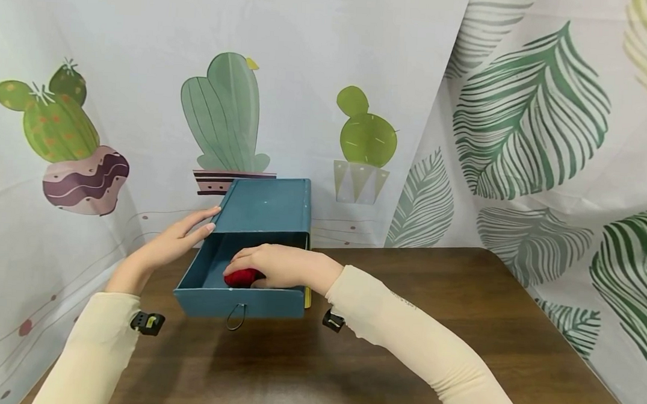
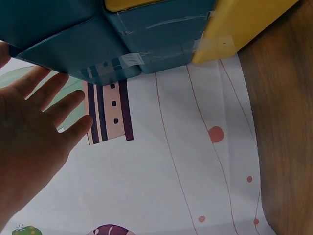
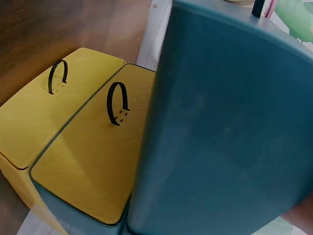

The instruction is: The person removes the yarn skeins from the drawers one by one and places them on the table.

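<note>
A blue drawer (image 1: 210,304) with a small loop handle (image 1: 237,317) is pulled out of the top of a blue drawer cabinet (image 1: 263,205). Inside it, my right hand (image 1: 276,265) curls its fingers over a rounded red thing (image 1: 240,277), partly hidden beneath the hand; its kind does not show. My left hand (image 1: 172,243) keeps its fingers straight, fingertips at the cabinet's left side. The left wrist view has the same left hand (image 2: 36,117) with spread fingers by the blue wall. In the right wrist view the drawer (image 3: 225,117) hides most of the right hand.
Below the open drawer are two yellow drawer fronts (image 3: 93,142) with black loop handles (image 3: 117,104). The cabinet stands on a dark wooden table (image 1: 405,314), near a white curtain (image 1: 309,38) printed with cacti and leaves.
</note>
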A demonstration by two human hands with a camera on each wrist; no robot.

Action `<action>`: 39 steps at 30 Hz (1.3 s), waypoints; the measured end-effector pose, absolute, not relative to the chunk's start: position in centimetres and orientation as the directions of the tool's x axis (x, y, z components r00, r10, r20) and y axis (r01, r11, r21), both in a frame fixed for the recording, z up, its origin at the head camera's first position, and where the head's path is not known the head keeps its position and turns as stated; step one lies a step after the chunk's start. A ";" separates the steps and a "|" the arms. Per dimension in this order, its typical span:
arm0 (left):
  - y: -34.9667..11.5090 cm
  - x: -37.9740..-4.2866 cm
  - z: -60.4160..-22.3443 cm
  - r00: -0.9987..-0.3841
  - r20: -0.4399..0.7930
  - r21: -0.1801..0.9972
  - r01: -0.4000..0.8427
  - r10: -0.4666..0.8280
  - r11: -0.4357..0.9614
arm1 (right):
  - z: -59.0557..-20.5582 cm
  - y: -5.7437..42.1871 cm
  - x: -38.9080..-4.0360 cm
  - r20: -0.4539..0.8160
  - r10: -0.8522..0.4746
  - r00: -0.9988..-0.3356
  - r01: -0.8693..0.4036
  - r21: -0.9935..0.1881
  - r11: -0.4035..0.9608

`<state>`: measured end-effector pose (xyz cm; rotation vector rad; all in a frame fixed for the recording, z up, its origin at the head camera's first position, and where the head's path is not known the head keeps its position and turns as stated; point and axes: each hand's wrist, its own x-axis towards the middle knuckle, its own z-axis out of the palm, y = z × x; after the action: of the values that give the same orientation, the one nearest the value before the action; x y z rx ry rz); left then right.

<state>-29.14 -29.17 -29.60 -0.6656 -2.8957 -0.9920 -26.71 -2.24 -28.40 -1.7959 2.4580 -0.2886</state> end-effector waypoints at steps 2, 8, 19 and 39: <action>-29.2 -29.1 -29.6 -0.910 0.144 0.587 0.395 0.390 0.706 | -28.5 -2.3 -26.7 0.035 -0.949 -0.312 -0.934 -0.192 0.300; -29.2 -29.1 -29.6 -0.910 0.142 0.590 0.393 0.389 0.705 | -28.7 -2.3 -26.7 0.036 -0.948 -0.317 -0.935 -0.180 0.306; -29.2 -29.3 -29.6 -0.911 0.141 0.587 0.392 0.387 0.708 | -27.9 -1.7 -26.7 0.116 -0.941 -0.317 -0.942 -0.151 0.299; -29.3 -29.2 -29.7 -0.908 0.154 0.596 0.400 0.389 0.697 | -26.4 0.9 -26.6 0.265 -0.908 -0.324 -0.941 -0.187 0.282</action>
<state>-29.18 -29.28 -29.69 -0.6694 -2.8783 -1.0168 -26.62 0.91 -26.43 -1.8826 2.5982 -0.5066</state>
